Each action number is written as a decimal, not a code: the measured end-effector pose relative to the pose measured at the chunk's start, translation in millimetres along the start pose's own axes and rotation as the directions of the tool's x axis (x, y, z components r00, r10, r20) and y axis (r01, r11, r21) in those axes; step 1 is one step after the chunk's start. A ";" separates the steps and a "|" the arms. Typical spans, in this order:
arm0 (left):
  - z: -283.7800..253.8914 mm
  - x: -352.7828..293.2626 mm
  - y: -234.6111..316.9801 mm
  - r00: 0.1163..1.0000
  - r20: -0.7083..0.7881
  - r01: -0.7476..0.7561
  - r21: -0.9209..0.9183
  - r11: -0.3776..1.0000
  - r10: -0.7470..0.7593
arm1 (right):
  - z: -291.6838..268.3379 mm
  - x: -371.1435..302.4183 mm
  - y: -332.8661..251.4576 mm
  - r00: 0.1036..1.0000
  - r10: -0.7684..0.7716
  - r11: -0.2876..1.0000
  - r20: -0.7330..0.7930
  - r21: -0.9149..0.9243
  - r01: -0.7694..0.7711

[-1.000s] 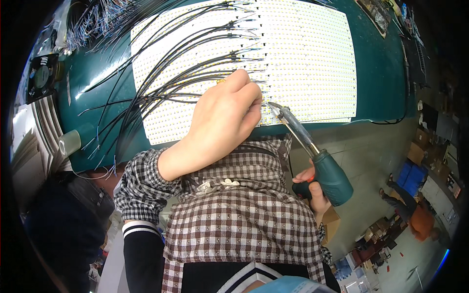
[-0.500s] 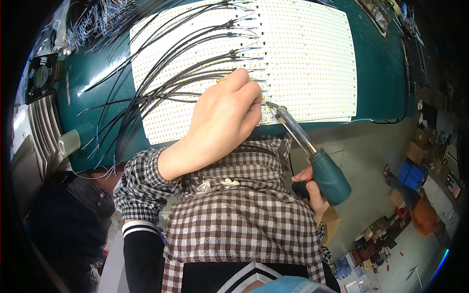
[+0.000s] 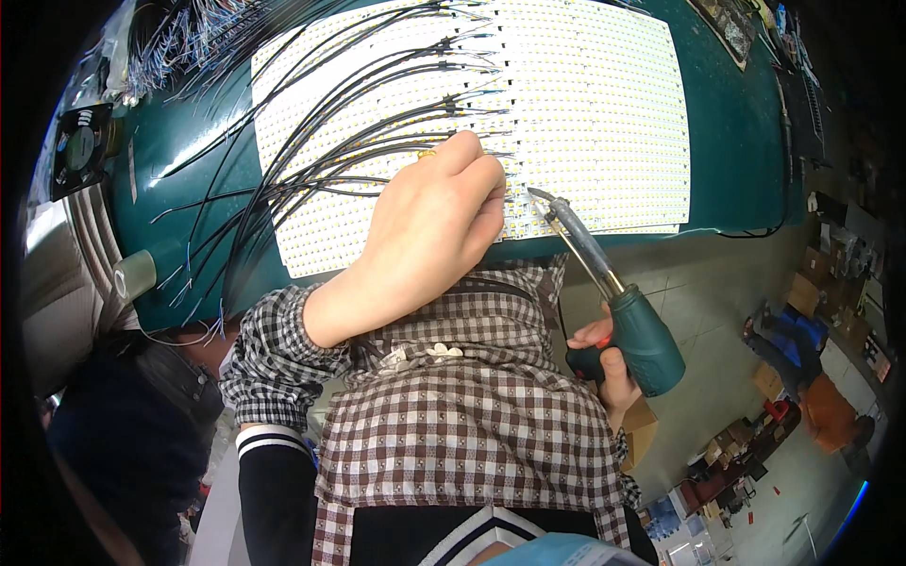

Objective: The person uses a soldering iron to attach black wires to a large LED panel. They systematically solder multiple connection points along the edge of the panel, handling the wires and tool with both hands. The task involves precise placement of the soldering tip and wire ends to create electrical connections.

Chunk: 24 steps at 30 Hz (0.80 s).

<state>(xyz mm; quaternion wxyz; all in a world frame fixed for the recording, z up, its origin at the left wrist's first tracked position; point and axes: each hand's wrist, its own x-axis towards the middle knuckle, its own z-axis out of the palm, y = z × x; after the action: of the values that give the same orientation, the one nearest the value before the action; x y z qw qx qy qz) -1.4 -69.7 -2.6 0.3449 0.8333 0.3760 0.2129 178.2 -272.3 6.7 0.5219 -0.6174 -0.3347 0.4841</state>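
Note:
My left hand (image 3: 429,231) is closed in a pinch over the LED panel (image 3: 604,123), a white sheet dotted with rows of small yellow chips. A black cable (image 3: 351,191) runs under this hand toward its fingertips, whose ends are hidden. In my right hand (image 3: 618,382) is the pistol-style grip of a green soldering gun (image 3: 646,344), its fingers wrapped round the handle. The gun's metal tip points up and left, just above the panel and a little right of my left fingertips. Several more black cables (image 3: 330,106) end in thin wires along the panel's middle line.
The panel lies on a green table (image 3: 736,151). Bundles of loose wires (image 3: 198,52) sit at the far left, above a small black fan (image 3: 83,141). A roll of clear tape (image 3: 134,275) stands near the left edge. Another person (image 3: 830,415) is at the far right.
The soldering gun has shifted slightly right, so its tip has come away from my left fingertips. My left hand stays nearly still. The person at the far right has moved.

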 end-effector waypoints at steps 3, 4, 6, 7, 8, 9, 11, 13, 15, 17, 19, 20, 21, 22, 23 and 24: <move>-5.1 -1.5 -2.7 0.998 0.027 -0.054 -0.034 0.998 0.055 | -2.9 0.8 -1.1 1.000 -0.027 0.997 0.002 -0.074 0.027; -7.4 -2.3 -4.9 0.995 0.048 -0.083 -0.035 0.996 0.084 | -2.2 1.7 -2.3 0.999 -0.036 0.996 -0.027 -0.079 0.034; -7.9 -2.5 -7.2 0.988 0.068 -0.140 -0.025 0.990 0.141 | 1.3 4.2 -5.4 0.996 -0.050 0.995 -0.080 -0.094 0.042; -6.9 -1.7 -8.4 0.983 0.067 -0.171 -0.011 0.985 0.172 | 2.1 4.7 -4.4 0.993 -0.069 0.997 -0.098 -0.045 0.064; -5.7 -1.1 -9.1 0.977 0.067 -0.204 0.005 0.979 0.204 | 2.3 5.4 -2.2 0.989 -0.088 0.996 -0.117 0.005 0.090; -3.9 -1.4 -9.4 0.977 0.060 -0.206 0.027 0.978 0.204 | 2.3 5.6 -0.5 0.985 -0.107 0.992 -0.137 0.054 0.115; 0.0 -2.0 -9.8 0.978 0.046 -0.208 0.070 0.976 0.205 | 2.0 4.6 1.0 0.983 -0.102 0.992 -0.150 0.060 0.112; 2.8 -2.7 -7.4 0.981 0.032 -0.191 0.106 0.976 0.189 | 1.4 4.0 1.4 0.983 -0.096 0.992 -0.158 0.064 0.107; 3.4 -1.8 -4.9 0.985 0.011 -0.172 0.092 0.981 0.172 | 0.4 3.7 1.8 0.983 -0.090 0.992 -0.162 0.067 0.102; 0.7 0.9 -1.5 0.988 -0.016 -0.150 0.030 0.988 0.150 | 1.2 3.7 0.6 0.983 -0.084 0.993 -0.163 0.067 0.096; 5.3 2.0 -1.1 0.994 -0.053 -0.096 0.037 0.995 0.098 | 1.2 4.0 -0.4 0.985 -0.084 0.995 -0.154 0.031 0.090; 7.9 2.2 -1.4 0.995 -0.073 -0.069 0.041 0.997 0.072 | 0.5 4.6 -0.5 0.986 -0.087 0.996 -0.142 -0.006 0.087; 9.8 2.1 -1.8 0.994 -0.080 -0.068 0.058 0.996 0.073 | 0.0 5.1 -0.6 0.987 -0.090 0.995 -0.130 -0.042 0.085; 11.5 1.9 -2.4 0.993 -0.088 -0.068 0.074 0.995 0.074 | -0.3 5.2 -1.6 0.989 -0.079 0.996 -0.123 -0.042 0.074; 13.0 1.5 -3.0 0.993 -0.095 -0.066 0.090 0.994 0.075 | -0.4 4.9 -3.4 0.991 -0.066 0.997 -0.115 -0.042 0.062; 14.0 0.9 -3.0 0.993 -0.094 -0.066 0.084 0.994 0.074 | -0.6 4.4 -4.4 0.993 -0.054 0.998 -0.107 -0.042 0.050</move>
<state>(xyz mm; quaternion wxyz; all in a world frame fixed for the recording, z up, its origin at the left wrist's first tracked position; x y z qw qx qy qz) 6.4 -73.4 -14.1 0.2845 0.8480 0.3710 0.2496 180.5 -267.5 9.8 0.5393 -0.6440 -0.3314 0.4296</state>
